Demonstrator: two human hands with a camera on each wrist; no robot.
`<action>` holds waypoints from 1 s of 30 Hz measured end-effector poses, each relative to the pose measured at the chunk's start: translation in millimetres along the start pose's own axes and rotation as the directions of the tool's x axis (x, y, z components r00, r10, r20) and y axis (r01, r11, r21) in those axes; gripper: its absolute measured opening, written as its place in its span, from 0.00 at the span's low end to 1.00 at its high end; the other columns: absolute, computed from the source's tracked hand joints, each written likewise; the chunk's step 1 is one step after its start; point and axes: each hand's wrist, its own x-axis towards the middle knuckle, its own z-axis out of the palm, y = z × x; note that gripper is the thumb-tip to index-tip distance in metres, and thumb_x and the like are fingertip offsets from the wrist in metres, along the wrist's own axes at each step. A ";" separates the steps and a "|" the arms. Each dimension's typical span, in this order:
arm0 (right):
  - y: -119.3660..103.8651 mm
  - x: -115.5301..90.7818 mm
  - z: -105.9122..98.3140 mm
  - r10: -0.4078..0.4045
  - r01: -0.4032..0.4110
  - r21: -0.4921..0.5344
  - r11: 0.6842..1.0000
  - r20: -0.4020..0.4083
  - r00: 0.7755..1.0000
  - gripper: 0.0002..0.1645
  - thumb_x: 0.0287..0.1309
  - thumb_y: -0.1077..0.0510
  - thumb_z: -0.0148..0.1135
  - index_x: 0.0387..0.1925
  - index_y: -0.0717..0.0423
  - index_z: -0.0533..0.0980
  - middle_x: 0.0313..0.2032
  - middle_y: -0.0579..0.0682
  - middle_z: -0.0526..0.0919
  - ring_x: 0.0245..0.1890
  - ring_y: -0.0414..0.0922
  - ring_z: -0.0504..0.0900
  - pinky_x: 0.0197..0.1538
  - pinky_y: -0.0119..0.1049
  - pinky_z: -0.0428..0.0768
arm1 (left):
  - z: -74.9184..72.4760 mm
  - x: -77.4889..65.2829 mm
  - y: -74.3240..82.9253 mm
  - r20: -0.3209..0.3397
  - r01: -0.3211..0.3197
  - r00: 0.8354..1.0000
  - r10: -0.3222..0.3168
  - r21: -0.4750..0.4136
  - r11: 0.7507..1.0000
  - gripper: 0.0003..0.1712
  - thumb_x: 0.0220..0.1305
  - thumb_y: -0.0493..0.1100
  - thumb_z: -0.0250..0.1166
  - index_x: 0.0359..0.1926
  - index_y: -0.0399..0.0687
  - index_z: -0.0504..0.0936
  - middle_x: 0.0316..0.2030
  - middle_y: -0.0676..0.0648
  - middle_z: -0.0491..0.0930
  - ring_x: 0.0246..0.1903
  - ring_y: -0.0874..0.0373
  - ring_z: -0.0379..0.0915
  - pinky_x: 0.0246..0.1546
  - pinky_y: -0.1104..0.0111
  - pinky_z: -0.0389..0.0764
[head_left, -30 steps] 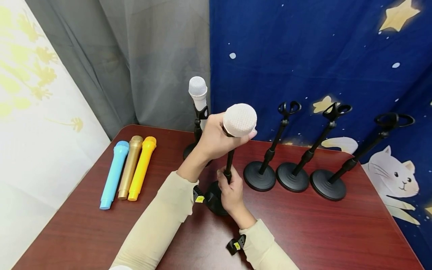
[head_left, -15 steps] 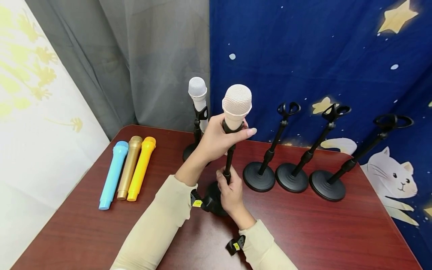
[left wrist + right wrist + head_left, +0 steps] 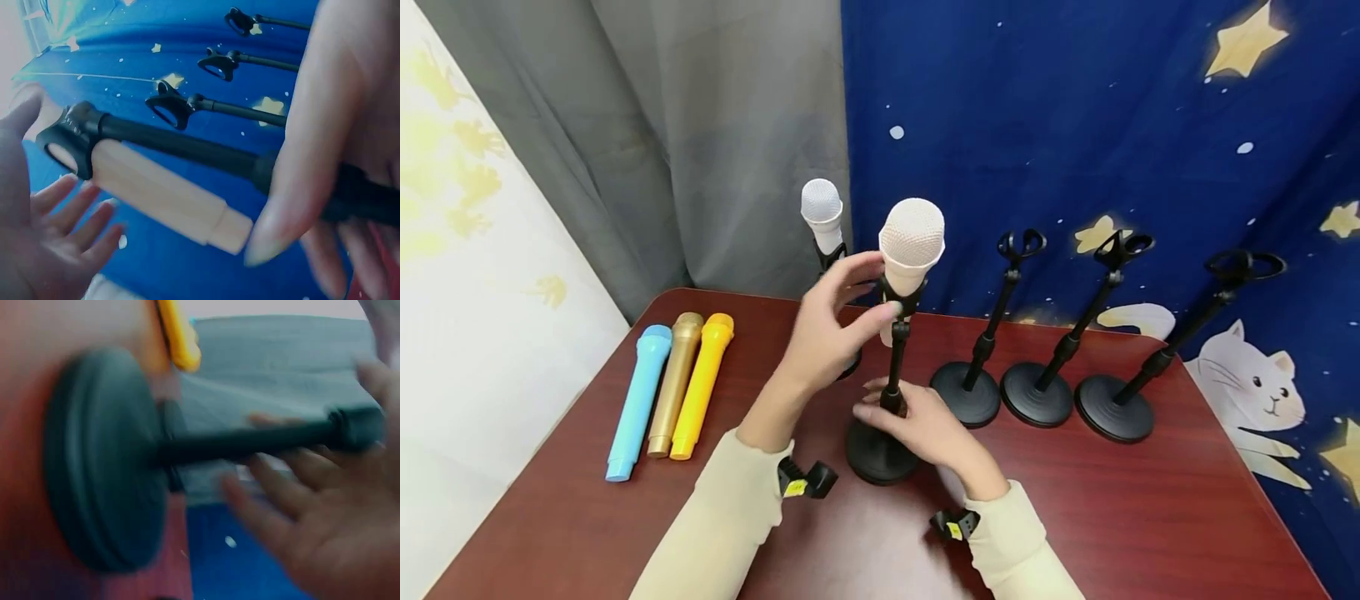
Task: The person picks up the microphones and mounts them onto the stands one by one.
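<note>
An off-white microphone sits head up in the clip of a black microphone stand. In the left wrist view, its pale handle slants through the clip beside the pole. My left hand is at the clip's left, thumb and fingers spread around it and loosened. My right hand is low at the pole, fingers extended just above the round base. In the right wrist view those fingers lie spread behind the pole, uncurled. Behind the left hand, a white microphone stands in another stand, partly hidden.
Three black stands with unfilled clips, the nearest one just right of my hands, line the table's back right. Blue, gold and yellow microphones lie side by side at left. Grey and blue curtains hang behind the table.
The left hand has let go of the microphone and clip and drawn left. The right hand has loosened from the pole, its fingers opening. The head view has shifted slightly.
</note>
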 end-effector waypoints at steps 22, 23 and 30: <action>22.3 -5.7 10.4 0.107 0.007 -0.427 0.904 0.241 0.965 0.58 0.33 0.40 0.86 0.66 0.60 0.72 0.57 0.53 0.84 0.57 0.46 0.83 0.60 0.43 0.80 | 12.7 -60.8 -67.8 0.490 0.250 0.869 -0.074 -0.304 0.919 0.23 0.75 0.44 0.57 0.62 0.30 0.76 0.54 0.28 0.82 0.54 0.53 0.84 0.59 0.63 0.82; 22.5 -5.1 9.6 0.094 0.019 -0.424 0.906 0.244 0.965 0.58 0.33 0.40 0.86 0.65 0.60 0.73 0.57 0.53 0.84 0.57 0.46 0.83 0.61 0.43 0.80 | 13.7 -59.0 -70.9 0.516 0.257 0.856 -0.045 -0.347 0.902 0.25 0.75 0.44 0.56 0.62 0.27 0.75 0.53 0.25 0.81 0.54 0.52 0.84 0.60 0.61 0.81; 25.4 -4.7 5.0 0.076 0.033 -0.384 0.923 0.266 0.961 0.53 0.34 0.44 0.86 0.63 0.59 0.74 0.57 0.51 0.83 0.57 0.45 0.82 0.62 0.44 0.79 | 8.6 -48.1 -87.0 0.661 0.412 0.750 -0.014 -0.451 0.792 0.28 0.73 0.44 0.58 0.59 0.19 0.74 0.51 0.36 0.86 0.54 0.55 0.85 0.63 0.56 0.79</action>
